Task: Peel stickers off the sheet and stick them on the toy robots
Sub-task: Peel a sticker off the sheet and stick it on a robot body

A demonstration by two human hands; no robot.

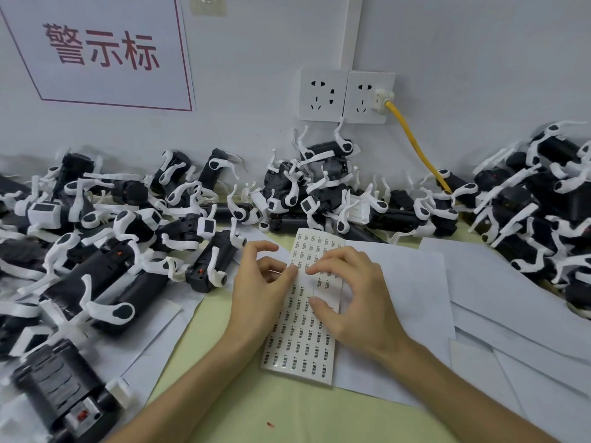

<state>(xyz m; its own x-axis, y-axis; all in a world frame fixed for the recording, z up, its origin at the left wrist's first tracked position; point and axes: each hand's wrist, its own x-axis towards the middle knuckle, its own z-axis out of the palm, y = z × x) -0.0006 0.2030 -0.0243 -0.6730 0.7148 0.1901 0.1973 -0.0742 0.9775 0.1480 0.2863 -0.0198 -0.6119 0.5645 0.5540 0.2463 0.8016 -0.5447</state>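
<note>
While both hands are on it, sticker sheet (pixel 300 318): 1, long white strip, tiny black-print labels in rows, flat at table (pixel 256 417) centre.
Left hand (pixel 259 292): thumb + index pinch sheet's left edge, other fingers curled.
Right hand (pixel 355 298): bent fingertips + thumb press on sheet; pinching a sticker or not, can't tell.
Toy robots (pixel 96 251): too many to count, 3 heaps at left, far centre, right; boxy black plastic bodies, curved white legs.
Paper sheets (pixel 415 282): several, plain white, overlapping.
Wall sockets (pixel 323 94): 2, white, square; right one has yellow cable (pixel 415 145).
</note>
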